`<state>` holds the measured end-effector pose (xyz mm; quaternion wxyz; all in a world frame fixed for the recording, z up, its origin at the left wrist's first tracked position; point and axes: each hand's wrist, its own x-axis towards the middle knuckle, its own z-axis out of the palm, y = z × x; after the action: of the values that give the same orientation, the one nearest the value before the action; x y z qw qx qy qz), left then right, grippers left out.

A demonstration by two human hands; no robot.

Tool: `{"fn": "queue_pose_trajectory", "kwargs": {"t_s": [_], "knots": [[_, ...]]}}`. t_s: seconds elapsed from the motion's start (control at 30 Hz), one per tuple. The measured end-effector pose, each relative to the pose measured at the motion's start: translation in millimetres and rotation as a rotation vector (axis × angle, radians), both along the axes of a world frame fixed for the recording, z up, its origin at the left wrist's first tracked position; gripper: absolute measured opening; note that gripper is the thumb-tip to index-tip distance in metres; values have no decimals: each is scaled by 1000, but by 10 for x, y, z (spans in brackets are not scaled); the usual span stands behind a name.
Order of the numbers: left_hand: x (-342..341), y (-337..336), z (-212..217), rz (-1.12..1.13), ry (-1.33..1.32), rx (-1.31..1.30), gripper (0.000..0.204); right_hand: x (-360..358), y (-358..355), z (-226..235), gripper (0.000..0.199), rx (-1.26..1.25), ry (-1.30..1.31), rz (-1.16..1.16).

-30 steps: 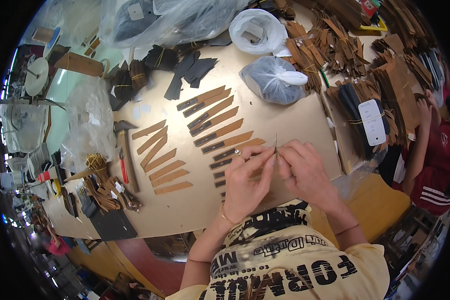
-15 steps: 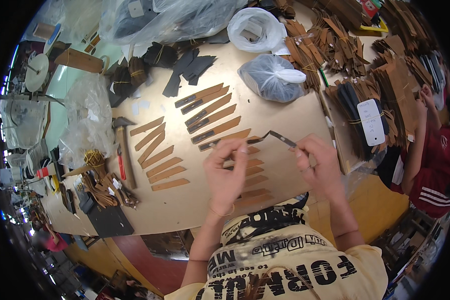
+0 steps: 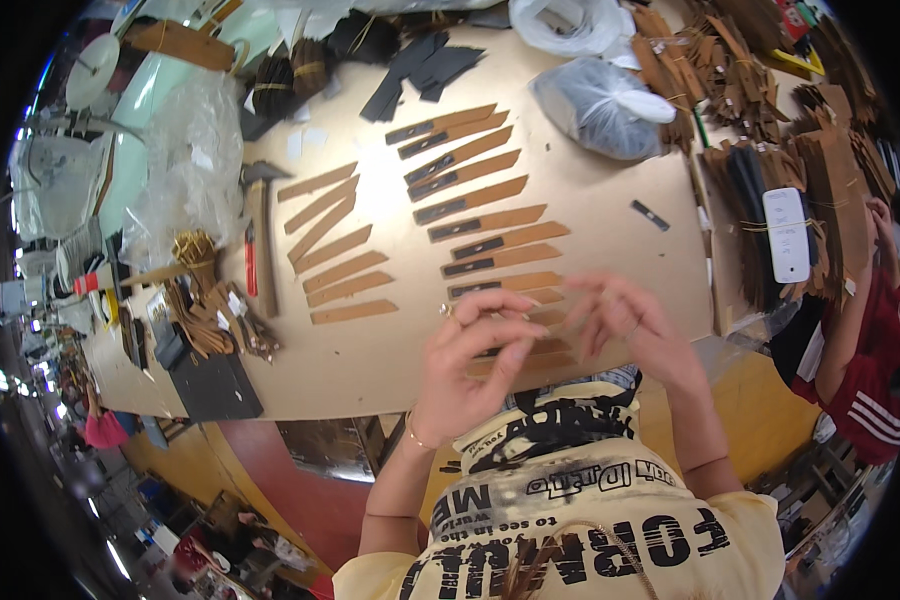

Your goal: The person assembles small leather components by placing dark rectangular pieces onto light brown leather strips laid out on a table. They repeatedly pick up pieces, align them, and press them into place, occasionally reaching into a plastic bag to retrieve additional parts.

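A workshop: a tan bench crowded with leather pieces, another person in red at its right edge.

Going left to right: clear plastic bags lie near the far left, then a hammer with a red-handled tool beside it, and a heap of brown scraps just below. Next comes a column of plain tan strips, then a second column of strips with dark inserts running down toward the hands. A white bag of dark parts sits further back, one dark insert lies alone to the right, and stacks of brown pieces fill the right end.

The left hand hovers above the lowest strips, fingers curled, thumb and forefinger pinched together; whether something small is between them I cannot tell. The right hand is held loosely open with fingers spread, holding nothing visible. Both are above the near end of the insert column, not touching the bench.

To do this well, it seems best to set each insert square on its strip and keep the row spacing even, so no glued face touches a neighbour.

Half a second ago the two hands stretched a thin dark strip between them, further up the bench; now that strip is gone from the fingers and both hands are closer to the body.
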<state>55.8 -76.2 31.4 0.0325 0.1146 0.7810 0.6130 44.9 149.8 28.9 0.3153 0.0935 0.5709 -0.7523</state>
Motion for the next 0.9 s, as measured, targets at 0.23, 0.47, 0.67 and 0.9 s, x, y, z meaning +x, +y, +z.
{"fn": "queue_pose_trajectory", "kwargs": {"t_s": [0.23,0.47,0.67,0.9], "knots": [[764,-246,-176,136,-82,88,27,434,-398,-110,20,-150,-48,165],[1238,-162,-422,391,-574,558,32,681,-667,-189,28,397,640,245],[1208,-158,-516,519,-504,167,13,751,-732,-275,30,398,420,255],[963,-213,-549,561,-424,-54,10,704,-763,-397,35,544,510,215]]}}
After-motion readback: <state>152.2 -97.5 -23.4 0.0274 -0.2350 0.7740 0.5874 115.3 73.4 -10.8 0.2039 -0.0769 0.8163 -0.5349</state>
